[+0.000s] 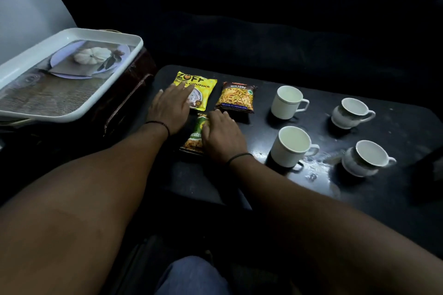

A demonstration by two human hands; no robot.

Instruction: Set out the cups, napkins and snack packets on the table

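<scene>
Head view puts the green snack packet [195, 136] at the near-left part of the dark table [359, 199], lying flat with its long axis running from the person outward, toward the gap between the two packets beyond it; the right hand [223, 137] lies flat over its right edge, fingers spread and pressing down rather than curled round it, so I judge this a nudge or a straightening, not a lift; the left hand [171, 109] rests just to the packet's far left, palm down, its fingertips on the lower left of the yellow packet [200, 91], likewise flat and holding nothing; the right hand is plainly the nearer to the green packet, and any push along the long axis would send it toward the mixture packet [236, 98], which lies just beyond the right fingertips; to the right, well apart from the packets, four white cups [291, 145] stand upright in two rows, handles to the right; on the left, off the table, a white tray [72, 112] sits on a dark case; no loose napkins are visible, so that part of the task seems undone.
</scene>
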